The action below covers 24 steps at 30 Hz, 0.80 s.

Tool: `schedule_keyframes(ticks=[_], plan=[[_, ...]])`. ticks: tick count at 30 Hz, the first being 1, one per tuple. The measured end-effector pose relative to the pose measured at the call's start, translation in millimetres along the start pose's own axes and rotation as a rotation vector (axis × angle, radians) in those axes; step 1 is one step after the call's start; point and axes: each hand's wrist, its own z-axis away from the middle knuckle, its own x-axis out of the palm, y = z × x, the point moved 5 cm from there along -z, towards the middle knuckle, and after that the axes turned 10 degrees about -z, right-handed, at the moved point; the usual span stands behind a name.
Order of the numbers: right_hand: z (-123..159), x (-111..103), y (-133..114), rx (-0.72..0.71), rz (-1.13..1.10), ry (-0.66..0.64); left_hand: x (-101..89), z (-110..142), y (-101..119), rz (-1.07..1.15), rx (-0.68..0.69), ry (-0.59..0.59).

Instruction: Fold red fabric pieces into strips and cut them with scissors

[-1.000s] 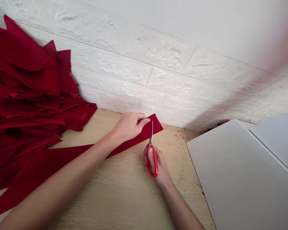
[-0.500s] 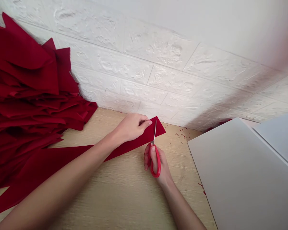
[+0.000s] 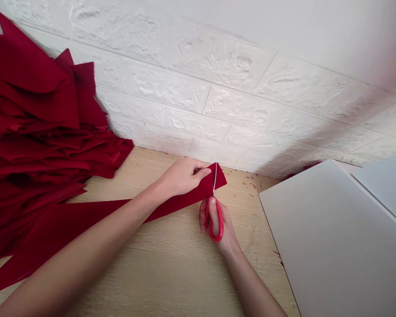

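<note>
A long strip of dark red fabric (image 3: 178, 203) stretches across the wooden table from the lower left toward the wall. My left hand (image 3: 187, 176) pinches it close to its far end, thumb on top. My right hand (image 3: 226, 224) is wrapped round the red handles of a pair of scissors (image 3: 215, 220), thumb through one loop. The blade lies across the strip's end, a little to the right of my left thumb, with its tip near the far edge. The lower blade is hidden by the fabric.
A tall heap of red fabric pieces (image 3: 49, 127) fills the left side against the white brick-patterned wall (image 3: 185, 88). A grey-white panel (image 3: 330, 237) stands on the right. Small red scraps (image 3: 251, 182) lie on the table (image 3: 171, 273) by the wall.
The scissors have moved slightly right and farther across the strip's end, and the blade tip now reaches its far edge. My left hand keeps its pinch on the fabric.
</note>
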Motion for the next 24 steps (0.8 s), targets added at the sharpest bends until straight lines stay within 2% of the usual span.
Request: schedule_keyframes(ticks=[11, 15, 19, 24], plan=[[-0.9, -2.7, 3.6, 0.047, -0.011, 0.013, 3.0, -0.3, -1.5, 0.011, 0.002, -0.016], [-1.5, -4.2, 1.8, 0.016, -0.013, 0.021, 7.2, 0.3, -0.4, -0.004, 0.005, -0.070], [-2.0, -4.4, -1.0, 0.013, -0.008, 0.029, 6.9, 0.2, -0.3, -0.010, -0.008, -0.071], [-2.0, -4.4, -0.4, 0.061, -0.056, 0.026, 7.1, 1.0, 0.3, -0.015, -0.003, -0.075]])
